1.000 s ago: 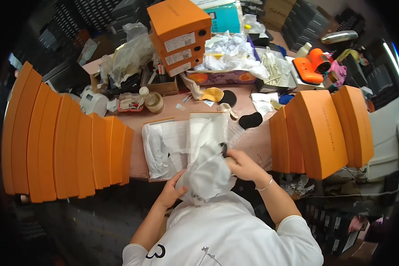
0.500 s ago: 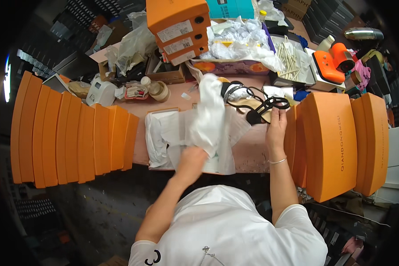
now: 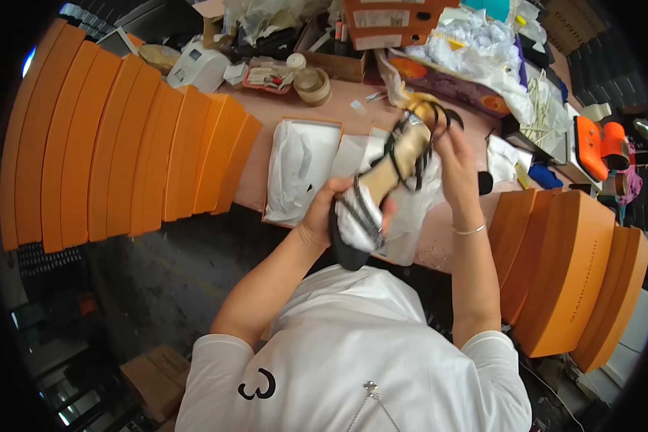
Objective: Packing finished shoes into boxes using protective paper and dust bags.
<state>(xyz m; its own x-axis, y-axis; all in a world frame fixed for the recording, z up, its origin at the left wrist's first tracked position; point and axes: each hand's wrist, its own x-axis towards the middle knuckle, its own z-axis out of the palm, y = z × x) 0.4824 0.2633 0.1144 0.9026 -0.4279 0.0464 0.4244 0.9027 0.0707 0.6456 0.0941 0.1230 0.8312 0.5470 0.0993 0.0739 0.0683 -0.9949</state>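
A black strappy sandal (image 3: pixel 389 173) with a tan insole is held up over the pink table (image 3: pixel 252 180), toe end toward me. My left hand (image 3: pixel 324 216) grips its toe end, where white paper stuffing sits under the straps. My right hand (image 3: pixel 457 162) holds the heel end and its loose black straps. Beneath the shoe lies an open orange shoebox (image 3: pixel 299 169) lined with white tissue paper, with more white wrapping spread beside it.
Rows of orange shoeboxes (image 3: pixel 122 144) stand on edge at the left, and more orange boxes (image 3: pixel 569 273) at the right. The back of the table holds stacked orange boxes (image 3: pixel 396 21), crumpled tissue, a tape roll (image 3: pixel 313 85), a small white device (image 3: pixel 198 66).
The white wrapping my left hand held has come off, and the sandal has moved from the right side of the table to in front of me, now held in both hands.
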